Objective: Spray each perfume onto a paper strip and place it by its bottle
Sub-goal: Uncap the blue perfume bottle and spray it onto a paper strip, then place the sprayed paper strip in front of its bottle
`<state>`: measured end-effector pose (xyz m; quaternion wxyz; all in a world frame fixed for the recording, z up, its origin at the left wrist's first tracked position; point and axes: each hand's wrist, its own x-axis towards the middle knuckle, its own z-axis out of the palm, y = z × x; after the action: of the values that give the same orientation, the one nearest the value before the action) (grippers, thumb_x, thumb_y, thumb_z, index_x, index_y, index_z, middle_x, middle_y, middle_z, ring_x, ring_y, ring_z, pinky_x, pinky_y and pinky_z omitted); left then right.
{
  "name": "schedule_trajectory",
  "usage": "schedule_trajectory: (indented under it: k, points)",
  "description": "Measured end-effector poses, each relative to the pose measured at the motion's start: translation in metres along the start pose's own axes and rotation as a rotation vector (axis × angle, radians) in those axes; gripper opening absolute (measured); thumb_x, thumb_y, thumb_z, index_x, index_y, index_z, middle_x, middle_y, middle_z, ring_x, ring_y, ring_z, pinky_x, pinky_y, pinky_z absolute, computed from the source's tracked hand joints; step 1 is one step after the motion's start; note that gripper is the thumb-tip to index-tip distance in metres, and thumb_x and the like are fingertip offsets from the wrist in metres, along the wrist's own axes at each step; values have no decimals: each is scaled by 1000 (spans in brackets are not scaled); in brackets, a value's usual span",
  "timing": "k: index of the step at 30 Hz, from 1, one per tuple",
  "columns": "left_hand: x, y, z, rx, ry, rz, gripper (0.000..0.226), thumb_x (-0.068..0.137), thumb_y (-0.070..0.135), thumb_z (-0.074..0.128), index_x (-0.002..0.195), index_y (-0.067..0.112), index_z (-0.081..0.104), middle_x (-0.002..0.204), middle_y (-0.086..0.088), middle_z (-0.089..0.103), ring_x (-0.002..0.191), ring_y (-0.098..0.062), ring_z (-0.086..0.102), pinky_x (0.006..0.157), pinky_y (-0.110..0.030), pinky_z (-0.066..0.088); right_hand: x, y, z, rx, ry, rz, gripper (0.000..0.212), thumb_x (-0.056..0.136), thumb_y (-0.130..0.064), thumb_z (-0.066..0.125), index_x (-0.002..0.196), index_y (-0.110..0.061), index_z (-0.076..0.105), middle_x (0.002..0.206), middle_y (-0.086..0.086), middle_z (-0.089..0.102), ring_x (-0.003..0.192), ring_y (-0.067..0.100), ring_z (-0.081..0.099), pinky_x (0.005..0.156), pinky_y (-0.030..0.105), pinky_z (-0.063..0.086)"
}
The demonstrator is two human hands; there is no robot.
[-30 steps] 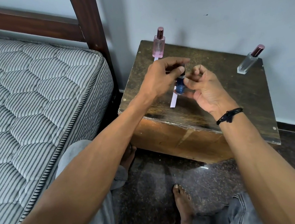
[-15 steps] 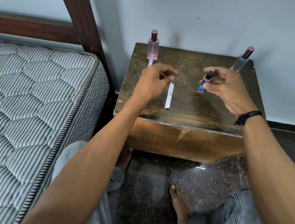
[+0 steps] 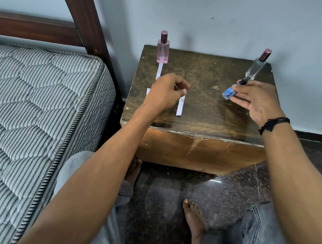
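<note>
Blue bottle (image 3: 229, 92) tilted above the table's (image 3: 206, 120) right side, my right hand (image 3: 258, 99) curled round it. Left hand (image 3: 165, 96) pinches a paper strip (image 3: 181, 107) at table-left, top end hidden. Second strip (image 3: 148, 91) at the table's left edge is mostly covered by that hand.

You have open room down the middle of the counter (image 3: 203, 80), far edge to near edge, between your left hand (image 3: 165, 96) pinching a paper strip (image 3: 180, 107) and your right hand (image 3: 259, 99) gripping the blue bottle (image 3: 229, 93). The pink bottle (image 3: 163, 51) blocks the far left corner, the clear bottle (image 3: 256, 67) the far right. Bedpost (image 3: 88, 29) and mattress (image 3: 31, 97) flank the left edge.
</note>
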<state>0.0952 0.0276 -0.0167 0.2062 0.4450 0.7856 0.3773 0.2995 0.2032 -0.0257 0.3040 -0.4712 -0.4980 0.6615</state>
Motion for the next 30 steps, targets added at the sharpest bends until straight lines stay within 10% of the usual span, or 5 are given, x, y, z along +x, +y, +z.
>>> schedule_trajectory:
  k: [13, 30]
  points:
    - [2, -8, 4, 246, -153, 48, 33, 83, 10, 77, 115, 18, 73, 115, 0, 61, 106, -18, 62, 98, -37, 49, 2, -1, 4, 143, 111, 142, 39, 82, 1, 82, 118, 2, 67, 99, 15, 78, 86, 19, 79, 69, 29, 63]
    - [1, -12, 5, 339, -190, 101, 42, 82, 11, 77, 123, 19, 70, 119, -2, 58, 114, -21, 55, 90, -26, 41, -2, -4, 9, -439, -57, -209, 37, 73, 11, 81, 86, -23, 74, 96, -1, 73, 99, 17, 73, 80, 26, 61]
